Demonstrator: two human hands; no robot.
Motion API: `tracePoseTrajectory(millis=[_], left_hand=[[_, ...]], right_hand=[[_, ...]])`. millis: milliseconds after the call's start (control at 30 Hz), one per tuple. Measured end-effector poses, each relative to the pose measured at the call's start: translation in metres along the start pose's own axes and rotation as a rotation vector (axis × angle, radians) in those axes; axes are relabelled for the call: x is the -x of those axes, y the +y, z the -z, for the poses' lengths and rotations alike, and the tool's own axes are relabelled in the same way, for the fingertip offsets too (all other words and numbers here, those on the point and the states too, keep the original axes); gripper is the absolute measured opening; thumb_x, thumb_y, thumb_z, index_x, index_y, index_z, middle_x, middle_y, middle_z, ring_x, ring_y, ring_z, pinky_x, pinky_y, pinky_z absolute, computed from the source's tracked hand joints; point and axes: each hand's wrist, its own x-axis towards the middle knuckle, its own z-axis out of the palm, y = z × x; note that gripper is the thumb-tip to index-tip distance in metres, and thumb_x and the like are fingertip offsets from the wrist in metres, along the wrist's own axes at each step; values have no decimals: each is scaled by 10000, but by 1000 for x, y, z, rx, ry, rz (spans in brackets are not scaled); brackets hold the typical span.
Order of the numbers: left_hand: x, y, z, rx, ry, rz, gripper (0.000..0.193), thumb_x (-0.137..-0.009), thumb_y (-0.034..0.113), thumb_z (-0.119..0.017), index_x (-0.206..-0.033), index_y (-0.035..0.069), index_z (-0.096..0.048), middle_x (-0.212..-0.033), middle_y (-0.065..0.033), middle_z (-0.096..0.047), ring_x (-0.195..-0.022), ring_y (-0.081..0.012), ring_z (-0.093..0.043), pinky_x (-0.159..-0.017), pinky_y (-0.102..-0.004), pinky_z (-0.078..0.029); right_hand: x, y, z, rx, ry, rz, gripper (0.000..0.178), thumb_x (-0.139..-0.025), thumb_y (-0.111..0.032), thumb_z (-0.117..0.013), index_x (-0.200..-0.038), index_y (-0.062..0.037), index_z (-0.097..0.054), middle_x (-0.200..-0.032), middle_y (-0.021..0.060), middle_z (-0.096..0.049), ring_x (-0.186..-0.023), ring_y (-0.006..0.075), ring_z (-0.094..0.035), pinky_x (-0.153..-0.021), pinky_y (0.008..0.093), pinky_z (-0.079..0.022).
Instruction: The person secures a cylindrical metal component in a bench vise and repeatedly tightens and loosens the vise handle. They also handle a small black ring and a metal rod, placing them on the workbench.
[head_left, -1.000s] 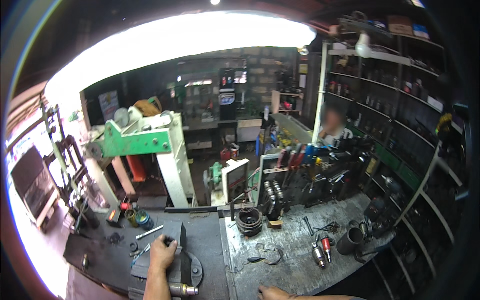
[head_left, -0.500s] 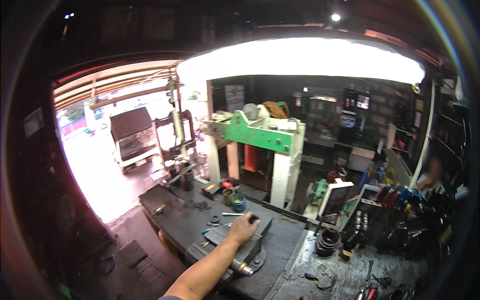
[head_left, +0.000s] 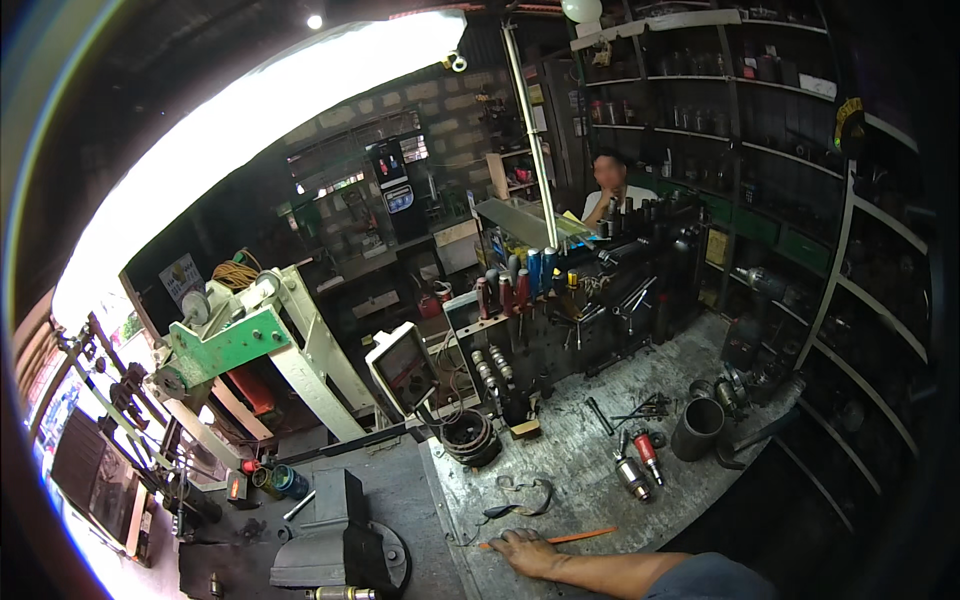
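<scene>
My right hand reaches in from the lower right and rests low over the metal bench top. Its fingers are bent down round a thin, flat orange strip, which shows on both sides of the hand; the grip itself is partly hidden beneath the fingers. Just beyond lies a dark curled strap. To the left stands a dark bench vise with a round base. My left hand is out of the picture.
Right of my hand lie a red-handled air tool, a metal air tool and an upright dark cylinder. Behind are stacked dark rings and a tool rack. A person sits beyond it. A green-and-white press frame stands left.
The view has swung to the right. My left hand, earlier on the vise with its fingers round something dark, has gone from view. My right hand has come in over the orange strip.
</scene>
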Motion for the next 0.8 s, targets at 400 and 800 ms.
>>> tracePoseTrajectory(millis=[400, 800], left_hand=[[-33, -23, -5, -56, -343, -178, 355, -960, 141, -785, -1280, 13, -701, -992, -94, -727, -830, -188, -677, -692, -324, -572], [-26, -28, 14, 224, -384, 2, 256, -958, 10, -751, -1211, -19, -724, -1129, -132, -759, -934, -200, -724, -751, -300, -602]], right_hand=[[41, -12, -88, 261, 365, -146, 430, -981, -195, -581, -1406, -141, -610, -1466, 204, -557, -1384, 454, -492, -1175, 621, -394], [28, -34, -32, 237, 182, -189, 314, -968, -267, -631, -1257, -199, -734, -1288, 100, -650, -1245, 356, -581, -1092, 512, -430]])
